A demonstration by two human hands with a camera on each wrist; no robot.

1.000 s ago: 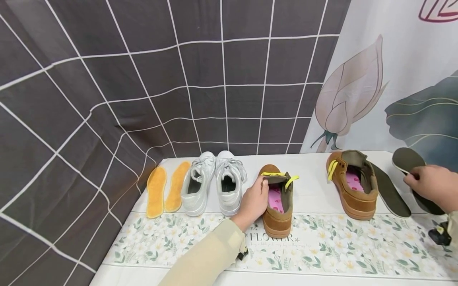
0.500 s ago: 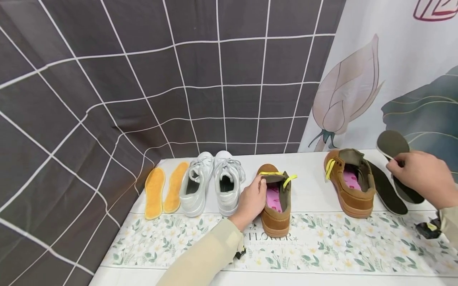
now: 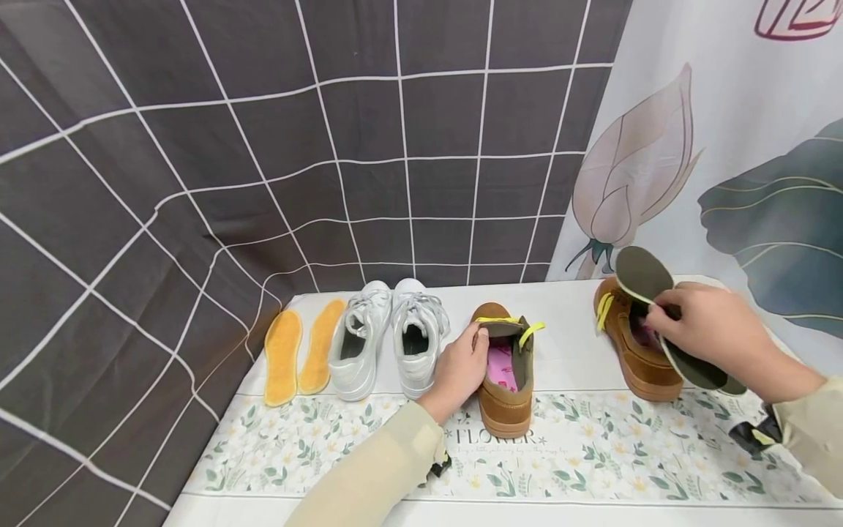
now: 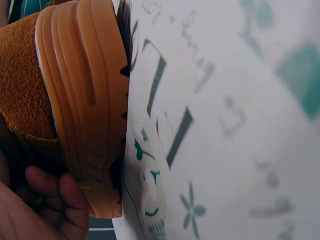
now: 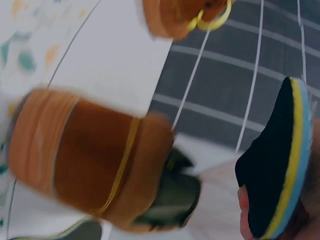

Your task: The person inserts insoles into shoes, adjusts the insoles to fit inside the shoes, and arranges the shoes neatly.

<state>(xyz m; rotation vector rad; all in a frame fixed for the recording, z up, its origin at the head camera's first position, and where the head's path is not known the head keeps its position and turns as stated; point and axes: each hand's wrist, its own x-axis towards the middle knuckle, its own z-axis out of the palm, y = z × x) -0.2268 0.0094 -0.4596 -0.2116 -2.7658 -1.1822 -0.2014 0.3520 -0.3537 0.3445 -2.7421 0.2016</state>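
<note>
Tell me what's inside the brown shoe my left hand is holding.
Inside the brown shoe, a pink patterned layer shows; the toe end is covered by the upper.
</note>
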